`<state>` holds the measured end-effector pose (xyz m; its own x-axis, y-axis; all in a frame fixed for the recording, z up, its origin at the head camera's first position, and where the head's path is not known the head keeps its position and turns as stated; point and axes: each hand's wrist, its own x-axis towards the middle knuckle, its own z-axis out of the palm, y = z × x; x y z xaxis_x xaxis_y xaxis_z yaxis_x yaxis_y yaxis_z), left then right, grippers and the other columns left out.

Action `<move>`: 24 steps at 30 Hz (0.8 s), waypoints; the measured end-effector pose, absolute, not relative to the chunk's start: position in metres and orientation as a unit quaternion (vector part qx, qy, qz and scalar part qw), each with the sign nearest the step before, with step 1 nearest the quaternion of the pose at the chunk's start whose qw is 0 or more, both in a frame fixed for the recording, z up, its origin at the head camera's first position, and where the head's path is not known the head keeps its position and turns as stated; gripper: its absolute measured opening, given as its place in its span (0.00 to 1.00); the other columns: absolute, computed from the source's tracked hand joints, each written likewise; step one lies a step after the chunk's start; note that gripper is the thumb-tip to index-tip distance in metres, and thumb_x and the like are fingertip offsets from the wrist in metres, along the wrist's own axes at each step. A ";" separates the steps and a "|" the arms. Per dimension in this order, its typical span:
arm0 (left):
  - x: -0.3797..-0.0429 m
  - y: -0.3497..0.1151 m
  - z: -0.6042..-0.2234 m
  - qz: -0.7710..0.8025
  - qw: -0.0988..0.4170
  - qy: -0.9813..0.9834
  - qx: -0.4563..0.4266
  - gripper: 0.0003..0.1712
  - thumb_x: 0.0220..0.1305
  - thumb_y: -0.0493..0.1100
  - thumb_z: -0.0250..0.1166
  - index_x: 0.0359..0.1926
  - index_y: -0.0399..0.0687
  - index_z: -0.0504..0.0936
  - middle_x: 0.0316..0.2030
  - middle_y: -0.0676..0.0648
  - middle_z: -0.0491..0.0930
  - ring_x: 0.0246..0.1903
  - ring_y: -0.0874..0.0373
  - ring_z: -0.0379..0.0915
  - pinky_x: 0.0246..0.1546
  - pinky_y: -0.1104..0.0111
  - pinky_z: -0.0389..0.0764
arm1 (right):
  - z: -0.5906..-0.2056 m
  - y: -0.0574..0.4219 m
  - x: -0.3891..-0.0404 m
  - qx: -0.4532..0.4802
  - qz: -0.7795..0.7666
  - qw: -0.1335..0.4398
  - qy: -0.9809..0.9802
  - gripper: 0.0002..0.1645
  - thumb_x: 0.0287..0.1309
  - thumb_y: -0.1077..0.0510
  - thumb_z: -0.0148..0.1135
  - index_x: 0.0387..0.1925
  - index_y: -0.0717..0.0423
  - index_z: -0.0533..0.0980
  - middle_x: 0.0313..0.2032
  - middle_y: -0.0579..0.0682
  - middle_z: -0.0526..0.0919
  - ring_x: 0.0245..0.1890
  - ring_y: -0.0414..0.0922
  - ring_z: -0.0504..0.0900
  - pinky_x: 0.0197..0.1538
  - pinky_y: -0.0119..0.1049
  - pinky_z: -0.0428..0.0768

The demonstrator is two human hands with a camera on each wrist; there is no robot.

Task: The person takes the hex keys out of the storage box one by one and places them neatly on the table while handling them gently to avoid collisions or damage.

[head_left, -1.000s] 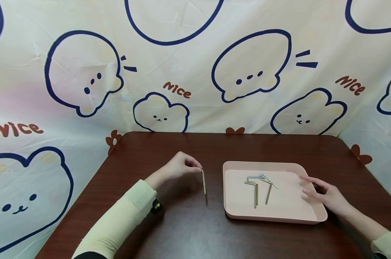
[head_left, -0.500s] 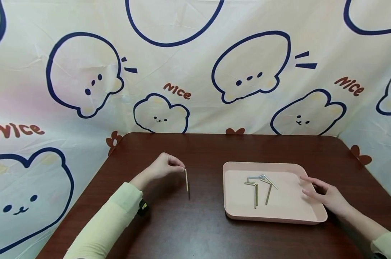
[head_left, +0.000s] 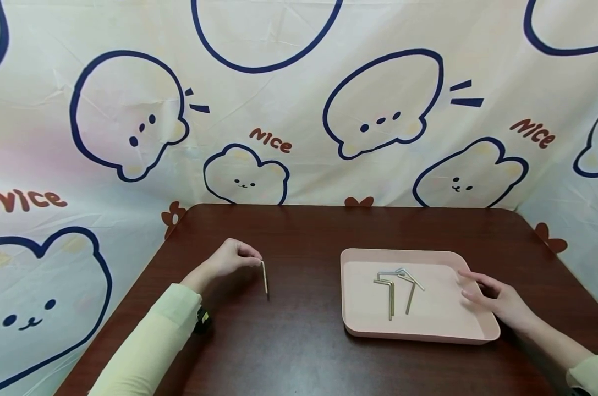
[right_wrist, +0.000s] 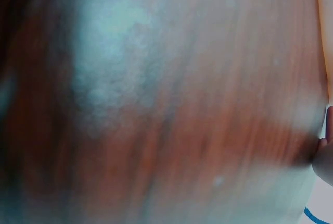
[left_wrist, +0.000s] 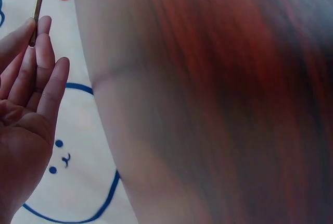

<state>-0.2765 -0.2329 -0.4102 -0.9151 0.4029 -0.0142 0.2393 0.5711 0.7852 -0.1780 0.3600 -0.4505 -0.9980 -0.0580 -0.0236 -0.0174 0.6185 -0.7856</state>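
One metal rod [head_left: 264, 276], pinched near its end by the left hand [head_left: 229, 257] over the desk [head_left: 299, 341], likely leaving its length free; several bent keys [head_left: 391, 300] in pink tray [head_left: 447, 314]; right hand [head_left: 508, 302], fingers extended at its edge, presumably steadying.

One left hand [head_left: 226, 259] and one right hand [head_left: 506, 302] are being shown, with two sleeves [head_left: 145, 341]. One tray [head_left: 442, 313] is being carried by one tabletop [head_left: 299, 352]. Apparently five bent rods [head_left: 391, 300] are being held by the tray, and one lone rod [head_left: 264, 278] by the left hand. Three "Nice" prints [head_left: 270, 141] are being displayed.
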 end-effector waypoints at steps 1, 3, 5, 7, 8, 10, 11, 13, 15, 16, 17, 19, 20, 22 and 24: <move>-0.277 -0.235 -0.411 0.427 0.096 0.881 0.181 0.05 0.60 0.38 0.69 0.36 0.40 0.88 0.31 0.48 0.85 0.32 0.55 0.74 0.35 0.65 0.76 | -0.451 0.360 -0.178 -0.021 -0.437 0.023 0.899 0.38 0.63 0.46 0.63 0.68 0.60 0.66 0.62 0.45 0.72 0.49 0.18 0.61 0.43 0.19 0.63; -0.277 -0.238 -0.412 0.429 0.097 0.881 0.178 0.05 0.60 0.38 0.69 0.36 0.40 0.88 0.31 0.48 0.85 0.32 0.54 0.74 0.35 0.64 0.76 | -0.451 0.360 -0.178 -0.022 -0.439 0.022 0.898 0.38 0.63 0.46 0.63 0.67 0.60 0.66 0.60 0.41 0.73 0.49 0.18 0.61 0.43 0.18 0.63; -0.277 -0.241 -0.413 0.430 0.098 0.880 0.174 0.05 0.60 0.38 0.69 0.36 0.40 0.88 0.31 0.48 0.85 0.32 0.54 0.74 0.35 0.64 0.75 | -0.451 0.360 -0.177 -0.023 -0.441 0.021 0.897 0.38 0.63 0.46 0.63 0.67 0.60 0.66 0.59 0.38 0.72 0.49 0.17 0.61 0.43 0.18 0.62; -0.277 -0.243 -0.414 0.431 0.099 0.881 0.170 0.05 0.60 0.37 0.69 0.36 0.39 0.88 0.31 0.47 0.85 0.32 0.53 0.74 0.35 0.64 0.75 | -0.451 0.360 -0.178 -0.026 -0.444 0.020 0.896 0.37 0.63 0.47 0.63 0.67 0.61 0.66 0.59 0.36 0.72 0.49 0.17 0.61 0.43 0.18 0.62; -0.277 -0.244 -0.415 0.431 0.100 0.881 0.168 0.05 0.60 0.37 0.69 0.36 0.39 0.88 0.31 0.48 0.85 0.32 0.53 0.75 0.35 0.64 0.75 | -0.451 0.360 -0.178 -0.027 -0.445 0.020 0.895 0.37 0.63 0.47 0.63 0.67 0.61 0.66 0.59 0.35 0.72 0.49 0.17 0.61 0.43 0.18 0.62; -0.276 -0.244 -0.415 0.433 0.102 0.880 0.164 0.05 0.60 0.36 0.69 0.36 0.37 0.87 0.31 0.46 0.85 0.31 0.52 0.75 0.34 0.63 0.75 | -0.450 0.360 -0.178 -0.025 -0.443 0.022 0.896 0.37 0.63 0.47 0.63 0.67 0.61 0.66 0.60 0.37 0.72 0.49 0.18 0.61 0.43 0.18 0.62; -0.276 -0.244 -0.416 0.435 0.103 0.879 0.165 0.06 0.61 0.35 0.68 0.36 0.36 0.87 0.31 0.45 0.85 0.31 0.52 0.74 0.34 0.64 0.75 | -0.450 0.360 -0.178 -0.023 -0.441 0.024 0.897 0.38 0.63 0.46 0.63 0.68 0.60 0.65 0.61 0.40 0.72 0.50 0.18 0.61 0.45 0.20 0.63; -0.276 -0.245 -0.418 0.436 0.102 0.879 0.163 0.06 0.61 0.35 0.68 0.36 0.34 0.87 0.30 0.44 0.85 0.30 0.54 0.74 0.32 0.65 0.74 | -0.449 0.359 -0.178 -0.021 -0.436 0.027 0.899 0.38 0.63 0.46 0.63 0.68 0.60 0.65 0.63 0.46 0.71 0.50 0.19 0.61 0.45 0.22 0.63; -0.276 -0.245 -0.420 0.437 0.102 0.880 0.159 0.06 0.60 0.34 0.68 0.36 0.34 0.87 0.30 0.44 0.85 0.30 0.55 0.73 0.30 0.67 0.74 | -0.449 0.358 -0.178 -0.018 -0.431 0.032 0.902 0.38 0.63 0.45 0.63 0.68 0.59 0.65 0.65 0.54 0.69 0.51 0.21 0.61 0.46 0.25 0.63; -0.277 -0.246 -0.421 0.437 0.102 0.880 0.159 0.06 0.60 0.34 0.68 0.36 0.33 0.86 0.30 0.44 0.85 0.29 0.55 0.73 0.30 0.67 0.73 | -0.449 0.358 -0.178 -0.018 -0.430 0.032 0.902 0.38 0.63 0.45 0.62 0.68 0.59 0.65 0.65 0.56 0.69 0.51 0.21 0.61 0.47 0.26 0.64; -0.279 -0.247 -0.424 0.435 0.101 0.881 0.156 0.06 0.60 0.35 0.69 0.36 0.35 0.87 0.30 0.46 0.85 0.29 0.57 0.72 0.29 0.68 0.73 | -0.449 0.358 -0.178 -0.017 -0.429 0.032 0.903 0.38 0.63 0.45 0.62 0.68 0.59 0.65 0.65 0.56 0.69 0.51 0.21 0.61 0.47 0.27 0.64; -0.281 -0.246 -0.425 0.431 0.102 0.884 0.151 0.05 0.59 0.36 0.70 0.35 0.38 0.88 0.30 0.47 0.85 0.30 0.56 0.71 0.29 0.68 0.72 | -0.449 0.358 -0.178 -0.017 -0.428 0.033 0.903 0.38 0.63 0.45 0.62 0.69 0.59 0.65 0.65 0.56 0.68 0.52 0.21 0.61 0.47 0.28 0.64; -0.282 -0.246 -0.426 0.429 0.102 0.885 0.149 0.04 0.58 0.36 0.70 0.35 0.39 0.88 0.30 0.47 0.85 0.30 0.56 0.71 0.30 0.68 0.72 | -0.449 0.358 -0.178 -0.017 -0.428 0.033 0.903 0.39 0.63 0.45 0.62 0.69 0.59 0.64 0.65 0.56 0.68 0.52 0.22 0.61 0.48 0.29 0.64; -0.283 -0.246 -0.427 0.426 0.104 0.886 0.150 0.04 0.58 0.36 0.71 0.34 0.40 0.88 0.31 0.48 0.85 0.31 0.55 0.71 0.31 0.67 0.72 | -0.449 0.359 -0.178 -0.016 -0.428 0.033 0.903 0.39 0.63 0.45 0.62 0.69 0.59 0.64 0.65 0.53 0.69 0.52 0.22 0.61 0.48 0.28 0.64; -0.284 -0.245 -0.427 0.421 0.108 0.888 0.150 0.04 0.57 0.36 0.71 0.34 0.40 0.88 0.31 0.48 0.85 0.32 0.55 0.71 0.32 0.67 0.72 | -0.449 0.359 -0.178 -0.017 -0.430 0.032 0.902 0.39 0.63 0.45 0.62 0.69 0.59 0.64 0.64 0.51 0.70 0.52 0.21 0.61 0.47 0.28 0.63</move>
<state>-0.2839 -0.2453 -0.4267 -0.9316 0.3577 -0.0642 0.1764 0.5996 0.7807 -0.1780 0.3587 -0.4488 -0.9973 -0.0581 -0.0442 -0.0022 0.6299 -0.7767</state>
